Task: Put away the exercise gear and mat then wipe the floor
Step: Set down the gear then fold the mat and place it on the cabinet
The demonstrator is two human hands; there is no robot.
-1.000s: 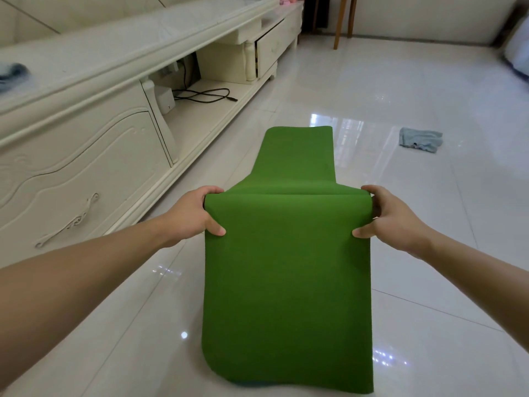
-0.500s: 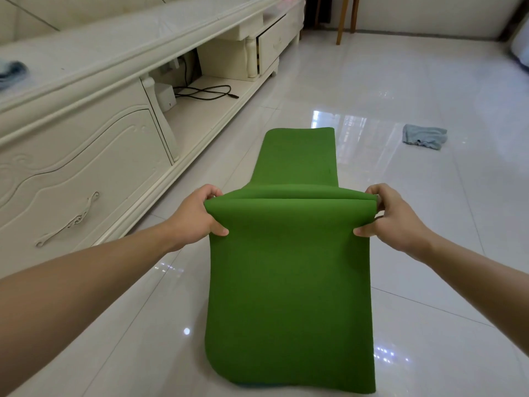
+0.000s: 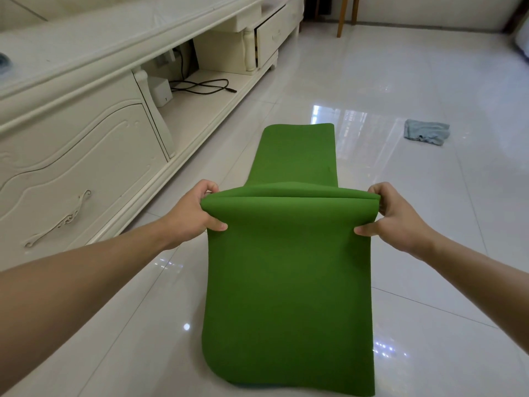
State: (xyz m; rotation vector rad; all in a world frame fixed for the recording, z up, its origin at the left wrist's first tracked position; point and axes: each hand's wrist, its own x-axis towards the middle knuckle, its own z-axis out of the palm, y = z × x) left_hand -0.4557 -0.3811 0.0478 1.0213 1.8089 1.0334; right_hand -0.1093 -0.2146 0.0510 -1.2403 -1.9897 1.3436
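Beside the cabinet (image 3: pixel 86 156), your left hand (image 3: pixel 194 213) and right hand (image 3: pixel 398 216) kept gripping the mat (image 3: pixel 286 267) as its fold flattened, so folding was progressing.

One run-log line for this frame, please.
green mat: folded over, raised at fold, far end on floor | left hand: grips left edge | right hand: grips right edge | grey cloth: on floor, apart

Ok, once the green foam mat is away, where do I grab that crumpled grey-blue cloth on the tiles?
Pinch the crumpled grey-blue cloth from above at its bunched near edge: it lies low on the glossy white floor tiles, so probably only raised folds give fingers purchase. Both the left hand and right hand grip the green foam mat.
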